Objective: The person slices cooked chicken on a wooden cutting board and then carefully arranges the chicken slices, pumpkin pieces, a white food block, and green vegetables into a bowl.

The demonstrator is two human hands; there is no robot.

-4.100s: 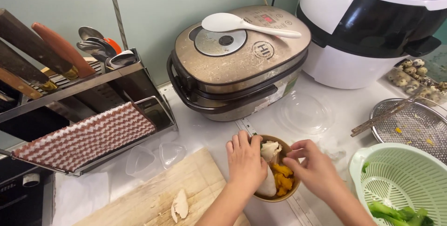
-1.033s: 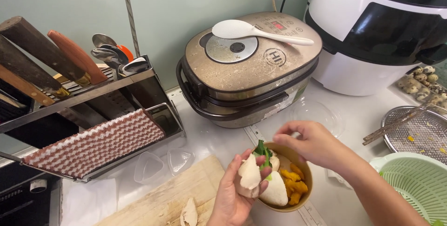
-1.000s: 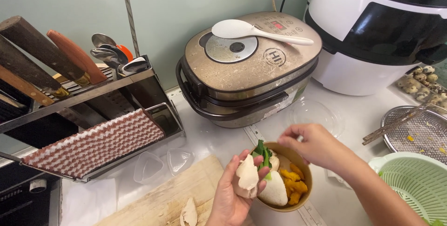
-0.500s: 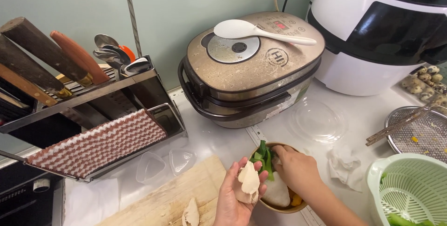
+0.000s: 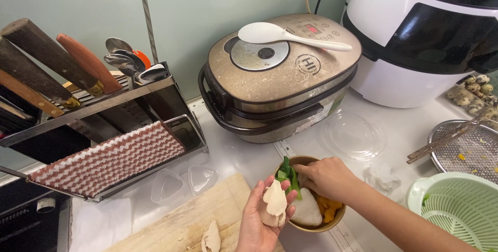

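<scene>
A round brown bowl (image 5: 302, 159) sits on the white counter near the front, holding a white rice triangle (image 5: 307, 214), orange pieces (image 5: 329, 206) and green leaves (image 5: 288, 178). My left hand (image 5: 259, 220) is palm up at the bowl's left rim, holding pale slices of cooked chicken (image 5: 275, 202). My right hand (image 5: 326, 177) reaches over the bowl, fingers pinched on the green leaves at its far left side. Another chicken piece (image 5: 211, 237) lies on the wooden cutting board (image 5: 187, 219).
A rice cooker (image 5: 280, 75) with a white paddle (image 5: 287, 35) stands behind the bowl, and a white air fryer (image 5: 425, 34) at right. A knife and utensil rack (image 5: 88, 122) fills the left. A clear lid (image 5: 354, 135), metal sieve (image 5: 464, 145) and green colander (image 5: 459, 208) lie right.
The green leaves have appeared in the bowl. My right hand moved from the bowl's far rim down onto the leaves, while my left hand keeps holding the chicken beside the bowl.
</scene>
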